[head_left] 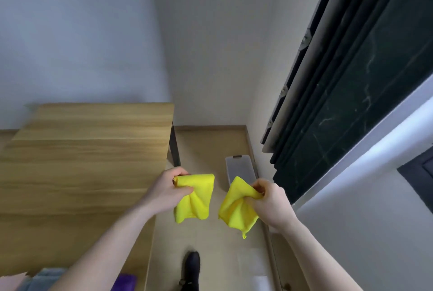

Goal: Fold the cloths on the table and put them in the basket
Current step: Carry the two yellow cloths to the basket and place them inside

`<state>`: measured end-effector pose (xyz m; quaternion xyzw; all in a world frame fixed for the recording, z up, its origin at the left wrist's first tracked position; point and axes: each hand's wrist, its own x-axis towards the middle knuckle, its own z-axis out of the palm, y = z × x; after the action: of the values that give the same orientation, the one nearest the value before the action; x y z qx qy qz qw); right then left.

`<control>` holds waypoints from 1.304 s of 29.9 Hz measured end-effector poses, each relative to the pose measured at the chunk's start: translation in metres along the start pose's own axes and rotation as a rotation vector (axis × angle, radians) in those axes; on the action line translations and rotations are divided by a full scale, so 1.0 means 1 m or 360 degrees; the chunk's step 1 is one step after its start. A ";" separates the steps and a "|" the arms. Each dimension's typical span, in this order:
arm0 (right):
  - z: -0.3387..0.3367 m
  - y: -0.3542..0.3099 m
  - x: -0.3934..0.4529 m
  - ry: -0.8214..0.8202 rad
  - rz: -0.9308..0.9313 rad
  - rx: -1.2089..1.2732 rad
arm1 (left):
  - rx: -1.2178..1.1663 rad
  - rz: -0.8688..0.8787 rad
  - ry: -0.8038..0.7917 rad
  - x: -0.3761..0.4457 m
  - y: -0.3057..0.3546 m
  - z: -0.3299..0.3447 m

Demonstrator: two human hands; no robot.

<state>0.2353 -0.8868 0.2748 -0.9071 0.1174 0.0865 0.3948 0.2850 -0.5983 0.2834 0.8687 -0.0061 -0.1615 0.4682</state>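
Two yellow cloths hang in the air over the floor, right of the wooden table [82, 162]. My left hand [168, 191] grips the top of the left yellow cloth [194, 199], which droops in folds. My right hand [269, 199] pinches a corner of the right yellow cloth [236, 208], which hangs bunched. The two cloths are apart. A clear plastic bin [240, 169] stands on the floor beyond them, near the wall. At the table's near edge lie a purple cloth [125, 281], a light blue cloth [46, 279] and a pink cloth [11, 281], partly cut off.
A dark window frame and white sill [351, 108] run along the right side. White walls meet in a corner ahead. The table's black leg [174, 147] stands at its far right corner. A black shoe [192, 269] is on the light floor below.
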 end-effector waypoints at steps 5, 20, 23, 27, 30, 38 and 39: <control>0.006 -0.017 0.089 0.0068 0.0120 -0.0002 | 0.0071 -0.0035 -0.0061 0.095 0.004 -0.030; -0.014 -0.053 0.275 0.0125 0.0302 0.0087 | 0.0180 -0.0050 -0.0298 0.306 0.035 -0.051; -0.019 -0.045 0.327 0.0056 0.0347 0.0108 | 0.0227 -0.0094 -0.0324 0.355 0.048 -0.043; -0.023 -0.026 0.389 0.0048 0.0412 0.0121 | 0.0280 -0.0152 -0.0368 0.412 0.066 -0.031; -0.036 -0.012 0.441 0.0054 0.0402 0.0163 | 0.0319 -0.0207 -0.0404 0.464 0.086 -0.018; -0.046 0.005 0.501 -0.0006 0.0559 0.0174 | 0.0405 -0.0236 -0.0514 0.544 0.097 0.005; -0.048 0.008 0.512 0.0006 0.0597 0.0187 | 0.0441 -0.0221 -0.0509 0.559 0.100 0.006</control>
<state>0.7265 -1.0012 0.1741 -0.8449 0.2900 0.1499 0.4238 0.8276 -0.7495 0.2081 0.8863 -0.0424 -0.3268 0.3252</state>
